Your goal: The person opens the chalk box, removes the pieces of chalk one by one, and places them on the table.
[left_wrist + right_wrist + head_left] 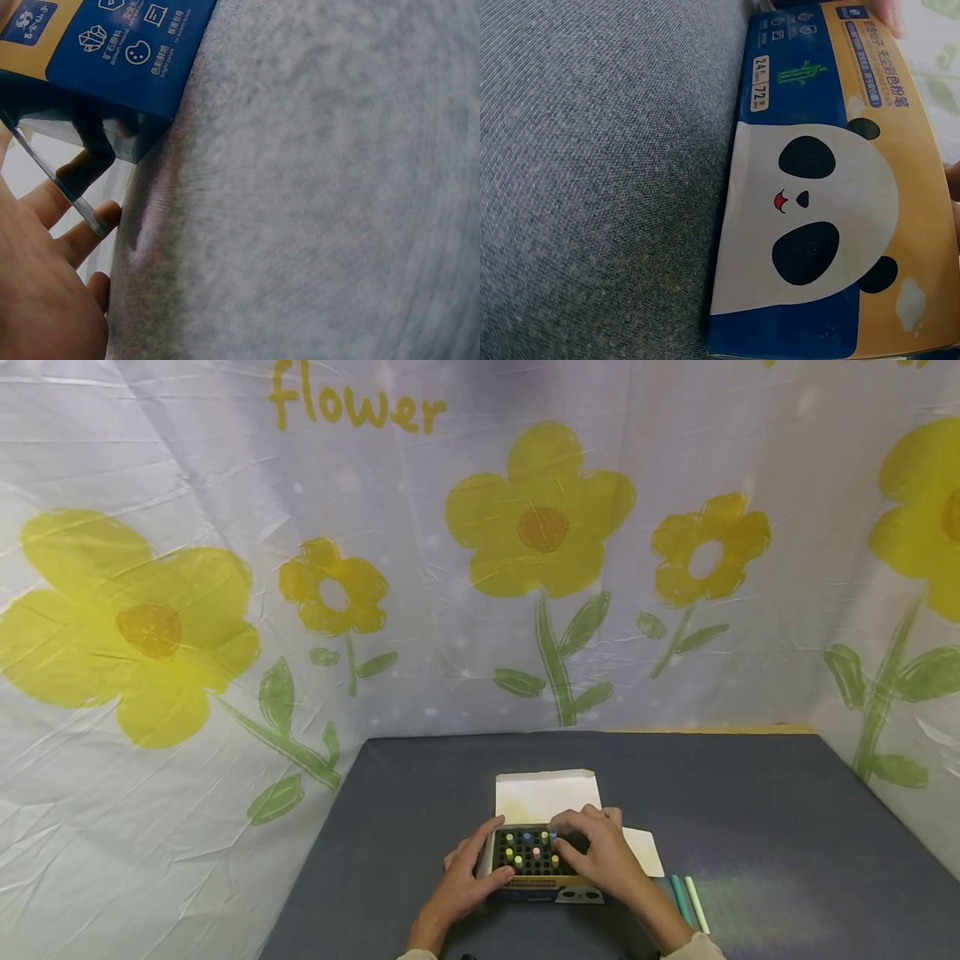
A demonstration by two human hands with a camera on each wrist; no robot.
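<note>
Panda-printed on its blue and orange front, a chalk box point(810, 195) is seen close up by the right wrist camera; it is set on a dark table point(360, 860), with its lid point(547, 797) laid open to the far side. Its left end is gripped by the left hand point(465, 883), the thumb being placed at the front rim and the index finger at the rear corner. Over its right part the right hand point(603, 856) is held, thumb and index finger brought close to a blue stick; whether that stick is pinched cannot be told. The hands are kept apart. In the perforated black insert, yellow, blue and pink chalk sticks point(536, 853) are stood upright. To the right, a white side flap point(643, 852) is spread out, and near it a teal stick point(681, 900) and a pale stick point(697, 906) are laid side by side. Behind, a white sheet point(450, 693) is decorated with yellow flowers.
</note>
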